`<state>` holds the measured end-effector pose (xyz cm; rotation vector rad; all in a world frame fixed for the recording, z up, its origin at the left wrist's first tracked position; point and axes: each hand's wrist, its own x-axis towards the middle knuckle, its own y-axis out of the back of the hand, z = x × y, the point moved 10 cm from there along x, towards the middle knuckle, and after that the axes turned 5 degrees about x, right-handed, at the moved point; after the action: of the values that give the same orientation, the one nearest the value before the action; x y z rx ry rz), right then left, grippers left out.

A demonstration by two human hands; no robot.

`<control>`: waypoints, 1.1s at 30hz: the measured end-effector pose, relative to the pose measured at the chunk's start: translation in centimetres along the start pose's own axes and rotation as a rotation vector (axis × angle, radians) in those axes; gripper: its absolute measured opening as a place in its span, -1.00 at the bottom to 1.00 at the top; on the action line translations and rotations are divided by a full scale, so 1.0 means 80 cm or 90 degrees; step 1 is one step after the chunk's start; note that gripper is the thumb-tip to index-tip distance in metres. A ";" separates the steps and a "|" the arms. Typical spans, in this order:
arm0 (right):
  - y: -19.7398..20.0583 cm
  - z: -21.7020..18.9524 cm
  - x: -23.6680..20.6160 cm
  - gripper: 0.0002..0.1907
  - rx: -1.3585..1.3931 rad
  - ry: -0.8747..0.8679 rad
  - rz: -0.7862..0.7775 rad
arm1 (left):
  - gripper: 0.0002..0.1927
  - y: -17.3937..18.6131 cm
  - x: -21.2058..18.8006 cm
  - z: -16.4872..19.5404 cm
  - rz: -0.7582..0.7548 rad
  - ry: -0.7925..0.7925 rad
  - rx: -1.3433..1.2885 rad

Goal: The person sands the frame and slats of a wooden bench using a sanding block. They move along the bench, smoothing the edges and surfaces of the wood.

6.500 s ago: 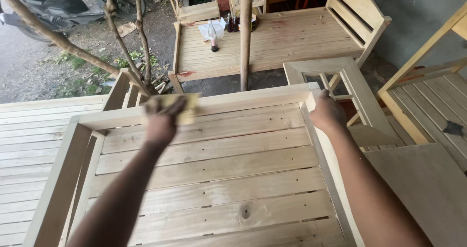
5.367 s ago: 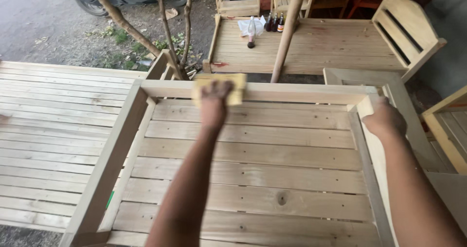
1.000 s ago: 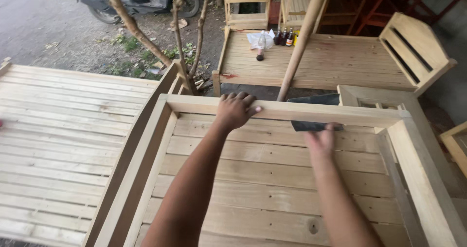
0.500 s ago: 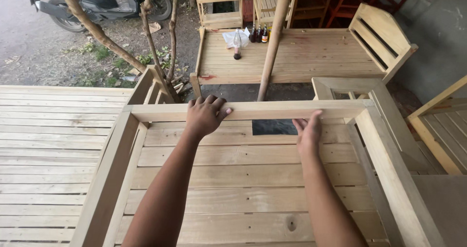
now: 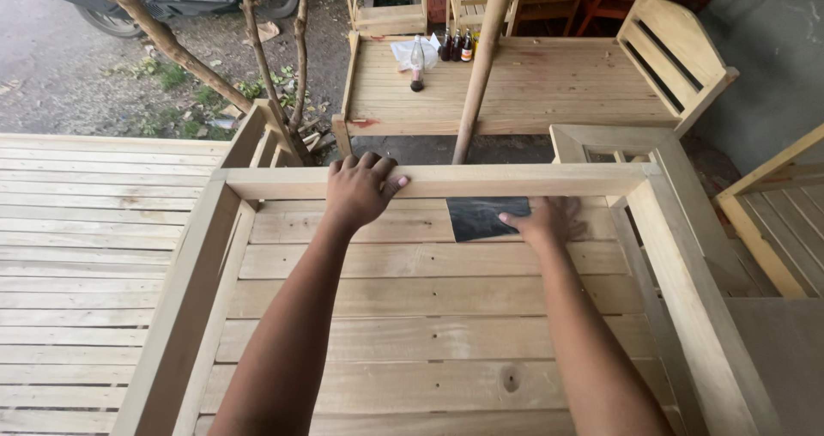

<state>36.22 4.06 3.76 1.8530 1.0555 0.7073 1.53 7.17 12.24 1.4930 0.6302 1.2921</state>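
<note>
The left hand (image 5: 360,189) lay draped over the far rail (image 5: 515,180) of the slatted wooden frame (image 5: 429,316), fingers curled on its top edge, apparently to steady the frame. The right hand (image 5: 549,221) pressed flat, fingers spread, on a dark sheet of sandpaper (image 5: 481,217) lying on the farthest slat, just under that rail, near the far right corner, placed so as to rub the wood

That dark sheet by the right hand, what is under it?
The dark sheet lies flat on the pale wooden slats, pressed by the right hand. The wood directly beneath it is covered.
</note>
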 end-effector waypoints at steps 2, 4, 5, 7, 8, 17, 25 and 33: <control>-0.003 0.002 -0.003 -0.16 0.028 0.033 0.006 | -0.48 -0.006 0.001 -0.002 -0.029 0.015 0.006; -0.002 0.008 -0.003 -0.27 0.133 0.090 0.053 | -0.49 0.001 0.001 0.001 0.008 0.003 0.006; -0.002 0.015 -0.003 -0.33 0.182 0.115 0.073 | -0.49 0.004 0.001 0.002 0.021 -0.003 0.004; -0.020 0.073 0.010 -0.41 0.448 -0.068 0.040 | -0.50 0.004 0.001 0.002 0.021 -0.001 0.010; -0.031 0.096 0.015 -0.44 0.625 -0.139 0.008 | -0.50 0.004 0.001 0.002 0.023 0.000 0.012; -0.003 0.088 0.022 -0.53 1.675 -0.095 -0.270 | -0.52 0.009 -0.001 0.003 0.060 -0.004 0.004; 0.045 0.083 0.016 -0.46 1.570 0.031 -0.223 | -0.49 0.007 -0.003 -0.002 0.072 -0.003 -0.003; 0.001 0.094 0.056 -0.39 1.371 0.043 -0.190 | -0.50 0.011 -0.008 -0.004 0.052 0.005 -0.009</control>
<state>44.30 4.91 0.57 2.9640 2.4416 -1.2110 0.87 6.45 12.78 1.5159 0.5697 1.3620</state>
